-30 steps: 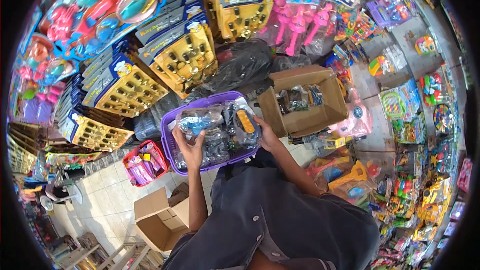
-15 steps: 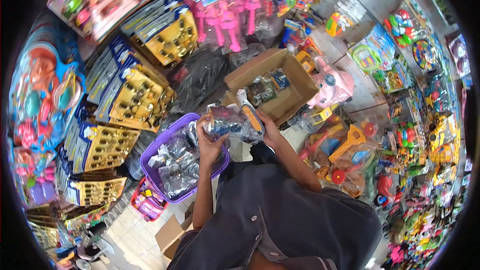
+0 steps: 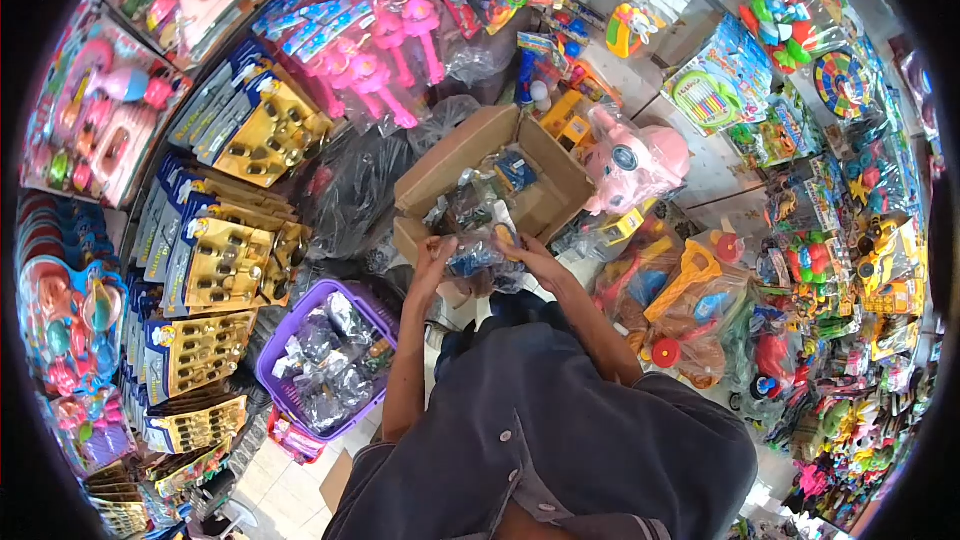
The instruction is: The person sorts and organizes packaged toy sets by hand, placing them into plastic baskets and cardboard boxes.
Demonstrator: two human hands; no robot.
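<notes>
Both my hands hold one clear plastic bag with a toy [image 3: 478, 252] inside, blue and dark with an orange part. My left hand [image 3: 434, 260] grips its left end and my right hand [image 3: 528, 255] its right end. The bag hangs just in front of an open cardboard box [image 3: 445, 172] that holds more bagged toys. Lower left stands a purple plastic basket [image 3: 275, 360] filled with similar clear bags.
Yellow and blue carded toy packs [image 3: 230, 240] are stacked at the left. Black plastic sacks [image 3: 350, 190] lie behind the basket. A pink toy [image 3: 635, 160] and piles of colourful toys [image 3: 720, 310] crowd the right. Another cardboard box [image 3: 338, 480] sits on the tiled floor.
My hands lifted the bagged toy out of the purple basket and carried it right, up to the cardboard box. The view swung right, so the basket now lies lower left.
</notes>
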